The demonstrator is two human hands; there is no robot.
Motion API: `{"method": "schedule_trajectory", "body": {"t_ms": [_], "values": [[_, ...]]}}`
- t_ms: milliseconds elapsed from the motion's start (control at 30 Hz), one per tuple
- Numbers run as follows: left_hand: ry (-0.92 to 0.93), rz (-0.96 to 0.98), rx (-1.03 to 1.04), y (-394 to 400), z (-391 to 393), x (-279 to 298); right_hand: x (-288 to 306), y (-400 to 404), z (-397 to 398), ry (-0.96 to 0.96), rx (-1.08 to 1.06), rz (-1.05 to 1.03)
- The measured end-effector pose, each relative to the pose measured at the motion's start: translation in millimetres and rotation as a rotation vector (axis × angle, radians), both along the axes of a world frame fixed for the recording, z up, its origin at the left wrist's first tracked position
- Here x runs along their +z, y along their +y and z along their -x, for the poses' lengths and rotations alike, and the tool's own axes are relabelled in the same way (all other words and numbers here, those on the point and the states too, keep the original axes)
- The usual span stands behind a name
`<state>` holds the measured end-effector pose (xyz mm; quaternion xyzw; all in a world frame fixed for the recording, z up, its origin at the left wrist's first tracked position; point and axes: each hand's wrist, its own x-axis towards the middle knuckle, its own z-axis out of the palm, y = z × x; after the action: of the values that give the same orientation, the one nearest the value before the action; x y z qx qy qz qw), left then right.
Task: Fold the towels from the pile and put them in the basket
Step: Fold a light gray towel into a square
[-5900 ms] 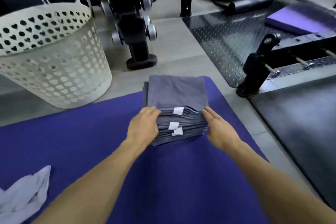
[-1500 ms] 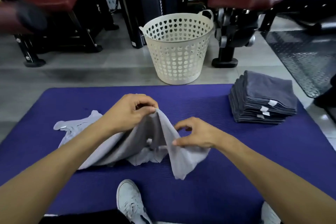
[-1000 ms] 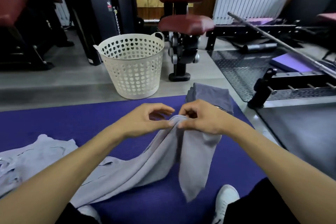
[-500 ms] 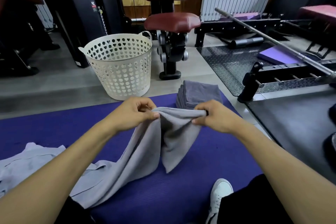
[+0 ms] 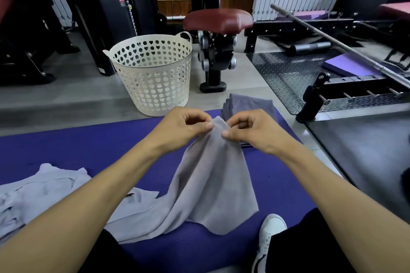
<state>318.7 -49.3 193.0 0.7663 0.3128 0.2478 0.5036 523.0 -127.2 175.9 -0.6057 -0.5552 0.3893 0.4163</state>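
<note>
Two hands, left hand (image 5: 182, 131) and right hand (image 5: 255, 131) | fingers pinch towel (image 5: 213, 184) corner | risk: light pinch slips, towel drops onto mat (image 5: 66, 146)

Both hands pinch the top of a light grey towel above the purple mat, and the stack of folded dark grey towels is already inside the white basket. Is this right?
Not quite. The head view shows the stack of folded dark grey towels on the purple mat, to the right of the white basket, not inside it. The rest holds: left hand and right hand pinch the top of the light grey towel.
</note>
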Motion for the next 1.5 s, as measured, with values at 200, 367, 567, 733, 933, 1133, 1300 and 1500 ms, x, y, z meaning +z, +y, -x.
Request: {"method": "schedule_trajectory", "body": {"t_ms": [200,367,567,733,933,1133,1300,1500], "values": [[-0.05,0.19,0.082,2,4,0,-17,-7,2,-0.203,0.219,0.268],[0.279,-0.321,0.347,9,11,-9,-11,0,-1,-0.171,0.015,0.124],[0.022,-0.312,0.409,0,7,-9,-1,11,13,-0.043,-0.196,-0.143],[-0.027,-0.331,0.243,-10,0,-7,7,9,20,-0.16,-0.069,-0.235],[-0.033,-0.15,0.103,-12,3,-6,6,4,21,-0.107,-0.035,-0.23],[-0.158,-0.152,0.247,-8,3,-12,-3,9,11,-0.119,0.127,0.012],[-0.246,-0.112,0.418,0,9,-4,-15,10,-1,-0.336,0.227,0.258],[0.277,-0.316,0.399,18,24,-15,-9,20,6,-0.314,-0.024,0.0]]}}
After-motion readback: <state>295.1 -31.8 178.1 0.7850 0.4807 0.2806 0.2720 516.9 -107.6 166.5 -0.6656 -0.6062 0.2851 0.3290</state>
